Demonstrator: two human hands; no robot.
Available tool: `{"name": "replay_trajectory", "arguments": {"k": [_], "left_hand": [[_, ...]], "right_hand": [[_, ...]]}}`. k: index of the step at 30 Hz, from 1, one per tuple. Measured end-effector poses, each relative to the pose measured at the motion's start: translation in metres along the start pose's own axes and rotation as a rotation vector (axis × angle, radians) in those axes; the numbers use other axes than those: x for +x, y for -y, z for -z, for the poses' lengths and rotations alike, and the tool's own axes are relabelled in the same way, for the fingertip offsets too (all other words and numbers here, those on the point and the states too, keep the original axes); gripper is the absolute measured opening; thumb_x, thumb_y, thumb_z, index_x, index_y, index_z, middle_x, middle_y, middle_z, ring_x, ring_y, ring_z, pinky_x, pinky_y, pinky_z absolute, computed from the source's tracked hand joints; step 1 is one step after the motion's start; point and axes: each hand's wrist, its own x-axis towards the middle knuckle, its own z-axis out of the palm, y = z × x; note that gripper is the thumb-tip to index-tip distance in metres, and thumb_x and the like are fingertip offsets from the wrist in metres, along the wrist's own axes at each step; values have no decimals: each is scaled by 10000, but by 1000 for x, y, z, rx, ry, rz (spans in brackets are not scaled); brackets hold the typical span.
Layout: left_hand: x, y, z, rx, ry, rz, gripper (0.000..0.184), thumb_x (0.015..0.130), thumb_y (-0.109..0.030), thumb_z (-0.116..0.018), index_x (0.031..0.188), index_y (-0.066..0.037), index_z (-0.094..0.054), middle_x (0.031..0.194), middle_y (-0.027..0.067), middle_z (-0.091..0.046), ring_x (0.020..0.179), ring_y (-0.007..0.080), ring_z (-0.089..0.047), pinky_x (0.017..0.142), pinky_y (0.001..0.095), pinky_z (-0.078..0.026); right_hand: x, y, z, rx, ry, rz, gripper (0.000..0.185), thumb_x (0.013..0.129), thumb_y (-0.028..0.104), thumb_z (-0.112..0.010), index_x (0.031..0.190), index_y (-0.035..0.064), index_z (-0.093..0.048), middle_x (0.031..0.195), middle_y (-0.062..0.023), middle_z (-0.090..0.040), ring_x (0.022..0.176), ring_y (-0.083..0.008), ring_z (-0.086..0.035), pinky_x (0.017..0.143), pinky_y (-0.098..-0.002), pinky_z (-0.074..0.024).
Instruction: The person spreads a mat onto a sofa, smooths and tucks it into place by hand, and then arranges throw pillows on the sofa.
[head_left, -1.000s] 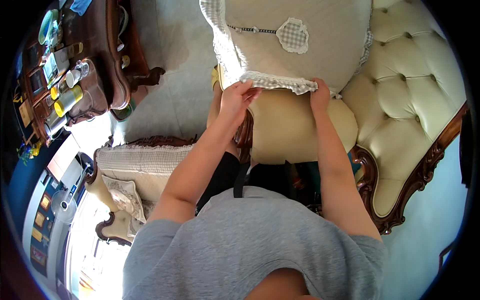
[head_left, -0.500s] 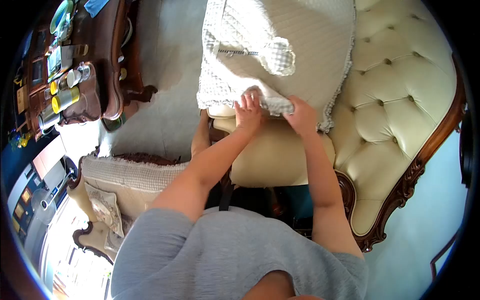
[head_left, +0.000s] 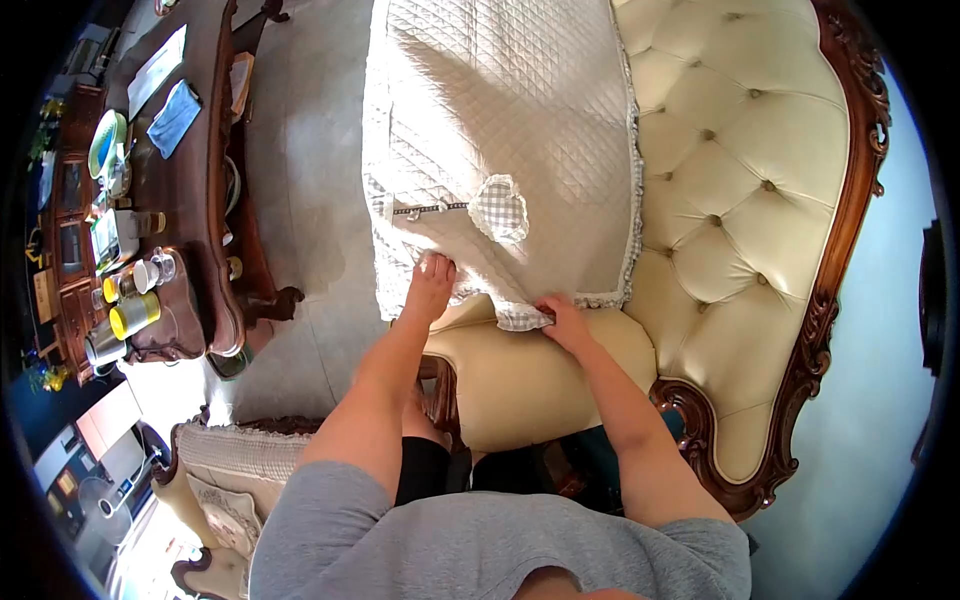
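From my place behind the head camera, I see that the left hand (head_left: 430, 287) is now farther from the right hand (head_left: 565, 322) than one second ago, when both were holding up the near edge of the quilted cover (head_left: 570, 120); the cloth now lies lower and flatter beyond the fingers, and more of it is in my view. The right fingers are grasping the checked ruffle (head_left: 520, 318) at the near edge, as they were before; the left fingers are bent and touch the cloth near its left side, but I cannot tell if they pinch it or only press. The cover is on the sofa seat (head_left: 550, 390), under the left fingertips and reaching far ahead of both hands; the heart patch (head_left: 500, 209) is beyond the left fingers and a little to their right; the tufted backrest (head_left: 740, 215) stands to the right of the right fingers. Between the two hands the edge is uneven, with a loose fold; on the near side of the right fingers the seat is bare. I judge from this that the cloth is better spread than before, while its near edge is not yet straight.
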Motion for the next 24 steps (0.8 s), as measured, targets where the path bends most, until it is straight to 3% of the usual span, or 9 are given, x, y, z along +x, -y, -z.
{"name": "replay_trajectory", "arguments": {"k": [4,6,9,13,14,16,18,23,24], "left_hand": [[4,2,-12,-6,-80,4,444,843,-218,-521,1256,-58,-483,1268,150,-466,1168,301,-454,880,452,-430],[6,-1,-14,-75,-186,17,359,794,-158,-532,1126,-20,-540,1143,171,-508,1134,343,-468,855,430,-463],[14,-2,-17,-131,-265,44,244,816,-123,-525,1043,-46,-570,1035,141,-550,1037,316,-528,771,401,-501],[11,19,-14,-346,-6,183,183,817,-68,-543,973,-95,-634,915,100,-619,909,316,-601,738,413,-517],[6,27,-2,-337,-3,190,183,817,-68,-543,973,-95,-634,915,100,-619,909,316,-601,738,413,-517],[-3,45,33,-529,103,276,233,776,-41,-557,985,-98,-641,920,119,-634,917,329,-601,777,431,-508],[-16,63,55,-637,77,338,254,753,-17,-550,987,-76,-631,930,146,-635,928,343,-594,790,447,-489],[-48,82,151,-856,-136,206,187,773,-16,-534,948,-29,-601,881,181,-616,855,378,-595,738,445,-476],[-48,81,164,-895,-160,186,186,775,-19,-531,947,-24,-603,869,183,-619,830,382,-597,726,438,-479]], "right_hand": [[0,-42,-17,44,86,-174,379,686,45,-667,1060,79,-622,1095,-116,-597,998,-275,-608,868,-372,-499],[3,-36,-15,2,72,-205,397,689,57,-677,1080,85,-615,1115,-123,-593,994,-282,-610,869,-368,-500],[4,-23,-17,-163,-8,-277,450,695,88,-707,1130,116,-594,1152,-114,-566,1029,-271,-586,886,-366,-492],[5,-1,-12,-475,-103,-505,635,684,183,-782,1251,200,-497,1285,-91,-454,1183,-290,-475,929,-421,-461],[8,-1,-13,-468,-99,-495,635,684,183,-782,1251,200,-497,1285,-91,-454,1183,-290,-475,929,-421,-461],[15,-9,-11,-441,-76,-602,749,668,159,-788,1330,202,-441,1456,-103,-307,1308,-374,-330,977,-600,-365],[21,-12,-11,-499,-103,-615,781,676,170,-787,1358,209,-408,1468,-106,-296,1309,-386,-329,996,-601,-346],[32,-9,-12,-598,-138,-637,842,709,186,-770,1419,231,-320,1517,-82,-242,1327,-359,-329,1029,-597,-322],[31,-11,-10,-593,-215,-576,735,736,157,-734,1382,205,-387,1468,-90,-329,1289,-333,-389,1018,-555,-351]]}}
